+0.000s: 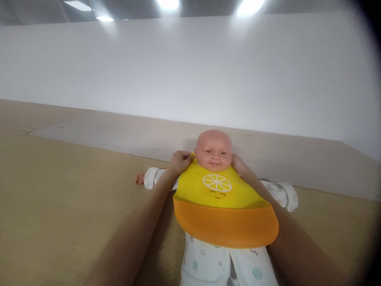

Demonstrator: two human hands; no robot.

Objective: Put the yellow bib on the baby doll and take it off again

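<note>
A baby doll (213, 139) lies face up with its arms spread, dressed in white patterned clothes (205, 262). Over its chest is a yellow silicone bib (190, 182) with a lemon slice and smiling face on it. The bib's orange catch pocket (226, 226) hangs at the bottom. My left hand (180, 161) pinches the upper strap of the bib beside the doll's neck. On the other side of the neck, my right hand (239, 165) reaches in behind the head, so its fingers are hidden.
The doll rests on a tan wooden-looking surface (74, 198). Behind its head runs a pale grey strip (119, 131), then a white wall (178, 71). The doll's sleeves (151, 178) stretch out to both sides, under my forearms.
</note>
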